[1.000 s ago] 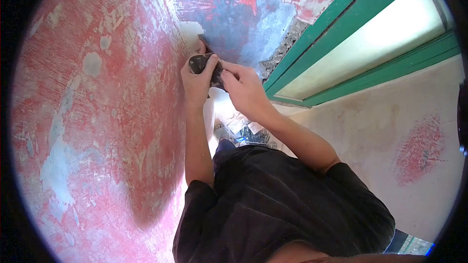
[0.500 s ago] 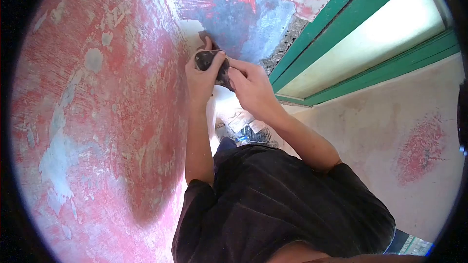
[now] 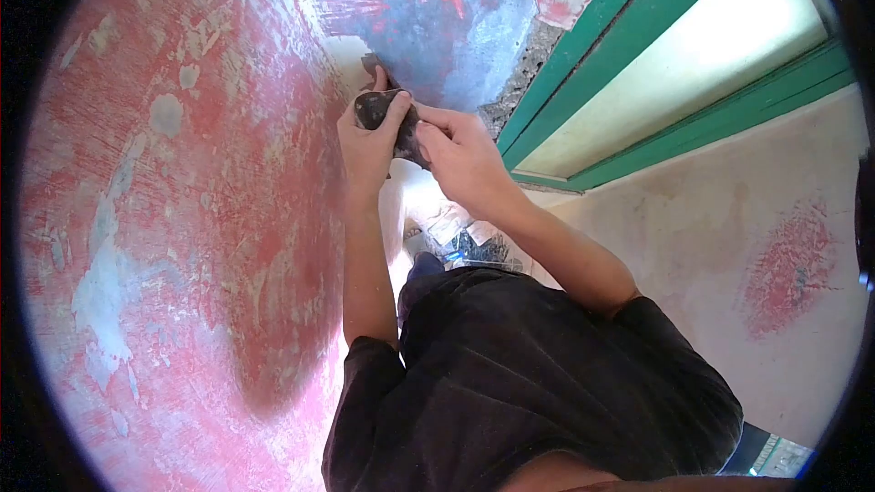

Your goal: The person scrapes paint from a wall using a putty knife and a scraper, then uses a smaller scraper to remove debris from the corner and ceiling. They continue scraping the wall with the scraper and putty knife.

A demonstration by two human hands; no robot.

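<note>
In the head view both hands are together near the wall corner, gripping one dark, rounded tool (image 3: 372,111) whose exact kind I cannot make out. My left hand (image 3: 365,150) wraps round its upper end, thumb across the front and a finger raised behind. Closed on the tool's lower right side is my right hand (image 3: 465,159), with its fingers pinched against it. Just past the hands lies a blue-grey patch (image 3: 410,36) on the red wall, and a pale smooth patch (image 3: 348,53) sits at the corner.
A scraped red wall (image 3: 182,219) rises close on the left. To the right are a green frame (image 3: 602,55) with a bright pane and a pale wall (image 3: 674,228). Rough broken plaster (image 3: 529,68) edges the frame. Papers and dark items (image 3: 469,241) lie on the floor below.
The view has shifted slightly, so the hands and walls sit a little further left and up. Both hands keep their hold on the dark tool, with little visible movement against the wall.
</note>
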